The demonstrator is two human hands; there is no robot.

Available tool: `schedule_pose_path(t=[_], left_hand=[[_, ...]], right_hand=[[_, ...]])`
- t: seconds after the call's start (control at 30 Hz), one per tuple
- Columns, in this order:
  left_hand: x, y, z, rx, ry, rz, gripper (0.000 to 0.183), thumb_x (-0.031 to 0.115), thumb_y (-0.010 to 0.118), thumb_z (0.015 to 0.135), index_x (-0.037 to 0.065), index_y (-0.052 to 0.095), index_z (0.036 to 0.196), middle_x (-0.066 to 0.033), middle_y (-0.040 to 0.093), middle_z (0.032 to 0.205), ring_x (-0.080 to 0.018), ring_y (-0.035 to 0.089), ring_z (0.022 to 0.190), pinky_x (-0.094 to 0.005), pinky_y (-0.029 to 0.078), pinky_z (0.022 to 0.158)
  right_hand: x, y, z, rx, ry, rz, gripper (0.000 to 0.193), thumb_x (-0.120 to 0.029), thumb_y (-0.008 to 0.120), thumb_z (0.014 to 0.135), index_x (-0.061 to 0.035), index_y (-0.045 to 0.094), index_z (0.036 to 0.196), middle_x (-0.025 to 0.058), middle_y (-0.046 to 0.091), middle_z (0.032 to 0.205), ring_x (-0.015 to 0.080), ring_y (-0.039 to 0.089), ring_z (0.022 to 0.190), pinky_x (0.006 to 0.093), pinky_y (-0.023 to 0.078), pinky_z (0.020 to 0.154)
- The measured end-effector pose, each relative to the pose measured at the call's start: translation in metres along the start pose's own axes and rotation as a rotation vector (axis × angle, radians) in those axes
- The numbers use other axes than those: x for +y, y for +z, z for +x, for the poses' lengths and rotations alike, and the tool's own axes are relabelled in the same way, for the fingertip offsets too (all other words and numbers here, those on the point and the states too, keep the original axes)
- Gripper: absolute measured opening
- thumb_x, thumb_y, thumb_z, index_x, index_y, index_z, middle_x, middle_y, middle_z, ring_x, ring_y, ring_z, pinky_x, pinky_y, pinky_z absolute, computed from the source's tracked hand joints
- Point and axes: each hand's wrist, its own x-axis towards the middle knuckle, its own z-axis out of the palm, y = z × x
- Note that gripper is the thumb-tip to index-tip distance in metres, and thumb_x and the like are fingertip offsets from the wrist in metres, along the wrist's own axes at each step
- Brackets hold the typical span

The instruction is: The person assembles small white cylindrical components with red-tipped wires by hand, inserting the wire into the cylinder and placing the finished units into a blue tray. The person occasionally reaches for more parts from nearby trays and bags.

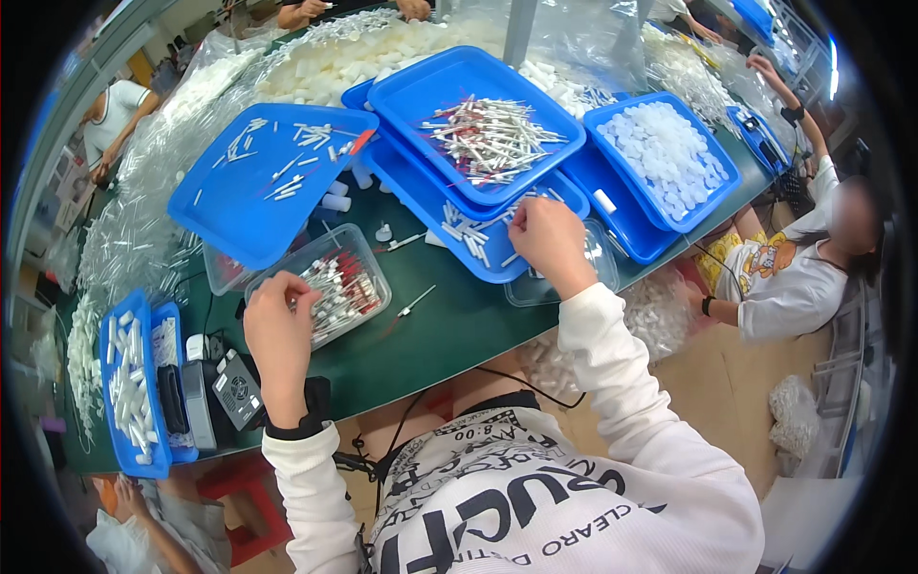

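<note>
Dark green worktable (449, 335), smooth and matte, crowded with glossy blue plastic trays and heaps of clear crinkled bags holding small white plastic parts. Left hand (280, 320) rests over the near edge of a clear rectangular plastic tub (359, 251) with rounded corners; fingers curled down together into a pile of thin tubes (337, 287), white with red bands, that fills the tub; whether the fingertips pinch one, cannot tell. Right hand (548, 239) sits at the front rim of a shallow blue tray (430, 206), fingers bent and bunched close at a scatter of short white sticks (469, 234) lying on the tray floor; the grip itself is hidden behind the knuckles. A second blue tray (402, 96) is stacked on it, tilted, bearing a bristling mound of slim white-and-red sticks (488, 139). Left of these, a blue lid-like tray (220, 206) leans over the tub, a few white sticks loose on it. Right, another blue tray (727, 172) holds round translucent white caps (665, 153). One loose stick (416, 302) lies on bare table between the hands. At far left, a narrow blue tray (108, 402) of white cylinders, beside a small grey box-shaped device (234, 387). Other people sit at the table's right and far edges.
</note>
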Motion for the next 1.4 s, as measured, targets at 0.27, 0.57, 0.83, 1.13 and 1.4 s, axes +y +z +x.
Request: schedule_pose_path(t=[0.27, 0.57, 0.83, 1.13, 1.4], left_hand=[[0.012, -0.012, -0.003, 0.090, -0.010, -0.431, 0.010, 0.006, 0.062, 0.086, -0.003, 0.064, 0.088, -0.0054, 0.065, 0.079, -0.0115, 0.059, 0.072, -0.0255, 0.047, 0.069], [0.052, -0.022, -0.030, -0.206, 0.045, -0.790, 0.018, 0.002, 0.047, 0.096, -0.002, 0.063, 0.104, 0.0015, 0.051, 0.073, -0.0040, 0.041, 0.063, -0.0198, 0.031, 0.054], [0.068, -0.020, -0.047, -0.356, -0.015, -0.846, 0.012, 0.002, 0.049, 0.094, 0.000, 0.057, 0.103, -0.0005, 0.054, 0.073, -0.0010, 0.039, 0.060, -0.0173, 0.026, 0.052], [0.079, -0.008, -0.053, -0.438, 0.019, -0.853, 0.010, 0.002, 0.053, 0.092, -0.002, 0.059, 0.098, -0.0031, 0.060, 0.074, -0.0070, 0.056, 0.068, -0.0208, 0.041, 0.061], [0.078, -0.016, -0.055, -0.300, 0.059, -0.923, 0.011, 0.000, 0.055, 0.091, -0.001, 0.062, 0.099, -0.0022, 0.061, 0.074, -0.0065, 0.058, 0.068, -0.0193, 0.039, 0.057]], right_hand=[[-0.010, -0.002, -0.001, 0.129, -0.022, 0.019, 0.010, -0.015, 0.066, 0.073, -0.0057, 0.068, 0.077, 0.0125, 0.067, 0.081, 0.0319, 0.066, 0.077, 0.0415, 0.052, 0.068], [0.004, -0.001, -0.002, -0.003, -0.061, 0.057, 0.012, -0.017, 0.068, 0.075, -0.0067, 0.070, 0.082, 0.0118, 0.068, 0.080, 0.0297, 0.065, 0.079, 0.0390, 0.051, 0.067], [0.008, -0.013, -0.006, -0.213, -0.079, 0.315, 0.015, -0.015, 0.074, 0.070, -0.0047, 0.071, 0.080, 0.0115, 0.068, 0.078, 0.0270, 0.065, 0.072, 0.0363, 0.051, 0.067], [0.013, -0.005, -0.011, -0.035, -0.088, 0.270, 0.016, -0.007, 0.069, 0.072, -0.0063, 0.067, 0.088, 0.0090, 0.068, 0.081, 0.0279, 0.065, 0.078, 0.0376, 0.050, 0.068], [-0.035, -0.057, -0.035, 0.281, -0.354, 0.613, 0.016, 0.000, 0.067, 0.076, -0.0050, 0.070, 0.092, 0.0088, 0.067, 0.081, 0.0237, 0.066, 0.075, 0.0308, 0.052, 0.066]])
